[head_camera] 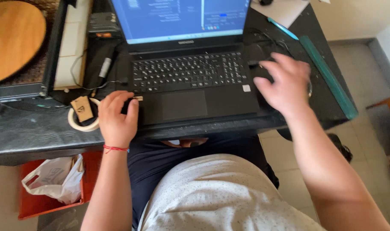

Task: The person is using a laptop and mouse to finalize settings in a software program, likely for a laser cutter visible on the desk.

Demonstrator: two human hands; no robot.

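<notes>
Bright daylight, strongest at right on the floor tiles [366, 68], near washed out. Laptop screen [180, 17] glows. Right hand [285, 83] motion-blurred; left hand [117, 117] sharp. Soft shadow under the desk's [32, 128] front edge.

Black laptop [190, 77]: lid open, screen lit, flat on the dark desk. Small metallic plug [137, 98], possibly a USB stick, at its left edge.

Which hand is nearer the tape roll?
Left. The left hand sits right beside the tape roll; the right hand is across the laptop, by its right edge.
</notes>
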